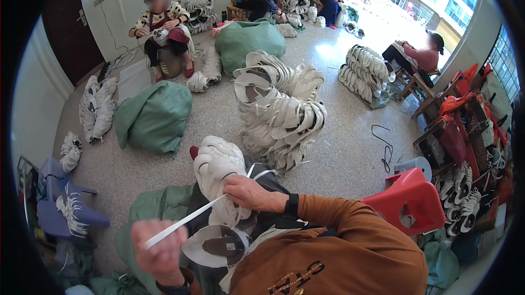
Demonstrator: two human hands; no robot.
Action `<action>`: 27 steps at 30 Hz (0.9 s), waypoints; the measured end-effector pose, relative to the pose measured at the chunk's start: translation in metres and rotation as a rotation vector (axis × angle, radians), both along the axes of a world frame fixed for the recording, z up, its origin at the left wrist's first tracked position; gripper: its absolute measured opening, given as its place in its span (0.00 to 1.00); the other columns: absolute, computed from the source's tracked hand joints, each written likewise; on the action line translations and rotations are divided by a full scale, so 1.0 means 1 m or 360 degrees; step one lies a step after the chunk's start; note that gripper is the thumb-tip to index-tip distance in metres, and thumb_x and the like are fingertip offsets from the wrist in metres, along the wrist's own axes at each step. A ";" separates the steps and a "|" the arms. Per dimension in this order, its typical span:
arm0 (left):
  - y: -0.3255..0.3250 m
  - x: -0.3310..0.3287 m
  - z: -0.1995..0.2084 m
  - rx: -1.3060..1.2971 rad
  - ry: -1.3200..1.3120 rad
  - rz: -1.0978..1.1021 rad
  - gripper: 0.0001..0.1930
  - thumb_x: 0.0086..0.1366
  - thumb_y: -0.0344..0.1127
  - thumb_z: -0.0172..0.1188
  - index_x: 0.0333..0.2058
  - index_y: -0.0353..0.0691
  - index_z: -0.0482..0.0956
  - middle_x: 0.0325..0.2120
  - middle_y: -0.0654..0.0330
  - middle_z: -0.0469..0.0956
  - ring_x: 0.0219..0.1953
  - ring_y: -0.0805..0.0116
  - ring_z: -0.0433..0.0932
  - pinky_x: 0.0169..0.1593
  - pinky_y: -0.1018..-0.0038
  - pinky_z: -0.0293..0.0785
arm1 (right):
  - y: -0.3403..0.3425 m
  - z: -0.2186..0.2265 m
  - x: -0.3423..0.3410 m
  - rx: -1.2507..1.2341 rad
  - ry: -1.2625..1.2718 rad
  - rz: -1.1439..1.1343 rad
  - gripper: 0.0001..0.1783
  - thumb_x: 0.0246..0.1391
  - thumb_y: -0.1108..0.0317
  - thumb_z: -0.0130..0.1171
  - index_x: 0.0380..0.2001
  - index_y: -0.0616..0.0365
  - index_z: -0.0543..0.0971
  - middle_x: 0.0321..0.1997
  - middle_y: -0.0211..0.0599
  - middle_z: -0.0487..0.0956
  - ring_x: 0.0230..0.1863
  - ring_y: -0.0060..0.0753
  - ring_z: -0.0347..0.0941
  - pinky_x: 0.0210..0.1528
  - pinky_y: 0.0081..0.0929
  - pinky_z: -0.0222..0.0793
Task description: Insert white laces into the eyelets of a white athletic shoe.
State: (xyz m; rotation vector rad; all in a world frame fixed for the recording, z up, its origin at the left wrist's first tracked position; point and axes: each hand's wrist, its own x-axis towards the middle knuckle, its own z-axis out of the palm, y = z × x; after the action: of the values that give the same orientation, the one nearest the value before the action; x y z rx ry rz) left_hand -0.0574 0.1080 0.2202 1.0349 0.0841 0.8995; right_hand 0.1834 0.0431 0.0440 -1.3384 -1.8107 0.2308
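A flat white shoelace (pixel 191 219) is pulled taut between my hands. My left hand (pixel 158 247), smeared by motion, is closed round its lower end at the lower left. My right hand (pixel 247 192) pinches the lace farther up, over a row of white shoe uppers (pixel 217 158) on my lap, and a loose end curls beyond my knuckles. Right below the lace lies another white upper (pixel 216 244), its opening facing up and its grey-brown inside showing. Which upper the lace runs through, I cannot tell.
A tall pile of white uppers (pixel 279 109) stands ahead. Green sacks (pixel 156 117) sit on the floor, a purple stool (pixel 68 213) at left, a red stool (pixel 407 199) at right. Several people (pixel 158 27) sit farther off beside shoe stacks. A loose black cord (pixel 387 147) lies right of the pile.
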 end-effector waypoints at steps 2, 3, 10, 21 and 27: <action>-0.004 -0.006 0.010 -0.0075 -0.0506 -0.0062 0.09 0.66 0.29 0.56 0.25 0.41 0.69 0.18 0.61 0.71 0.17 0.70 0.68 0.34 0.61 0.71 | -0.003 0.000 0.000 0.0014 -0.0079 -0.0065 0.06 0.50 0.72 0.59 0.33 0.59 0.75 0.37 0.44 0.72 0.41 0.53 0.71 0.44 0.42 0.69; -0.009 -0.005 0.011 -0.0001 -0.0254 0.0043 0.08 0.67 0.28 0.56 0.27 0.39 0.71 0.19 0.61 0.73 0.19 0.70 0.72 0.36 0.61 0.74 | -0.002 -0.001 -0.004 0.0013 -0.0081 -0.0050 0.06 0.50 0.72 0.59 0.33 0.59 0.75 0.37 0.44 0.72 0.41 0.53 0.71 0.44 0.42 0.69; -0.015 0.006 -0.100 -0.0078 0.0961 0.0172 0.06 0.70 0.27 0.55 0.39 0.31 0.79 0.23 0.61 0.78 0.26 0.74 0.76 0.34 0.78 0.74 | 0.013 0.011 0.003 -0.0444 -0.0044 0.0018 0.14 0.49 0.77 0.56 0.41 0.56 0.77 0.41 0.44 0.75 0.43 0.54 0.75 0.45 0.43 0.73; -0.010 -0.015 -0.211 -0.0137 0.1347 0.0221 0.08 0.70 0.29 0.56 0.38 0.32 0.81 0.27 0.60 0.83 0.25 0.77 0.78 0.33 0.80 0.75 | 0.045 0.126 0.039 0.0290 0.0550 -0.0118 0.09 0.62 0.79 0.52 0.41 0.63 0.80 0.37 0.36 0.80 0.32 0.25 0.74 0.35 0.21 0.71; -0.003 -0.004 -0.203 0.0596 0.1619 0.0560 0.07 0.67 0.32 0.61 0.32 0.33 0.82 0.24 0.63 0.80 0.22 0.80 0.73 0.28 0.80 0.70 | -0.020 0.099 0.086 -0.0099 0.1110 -0.0398 0.14 0.71 0.66 0.47 0.44 0.62 0.79 0.36 0.32 0.81 0.29 0.19 0.72 0.33 0.17 0.69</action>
State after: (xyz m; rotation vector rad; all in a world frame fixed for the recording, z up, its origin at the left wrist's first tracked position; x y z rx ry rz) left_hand -0.0618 0.1049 0.0167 1.7889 1.0034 0.6231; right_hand 0.2693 0.0232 0.1427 -1.2985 -1.0538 0.5443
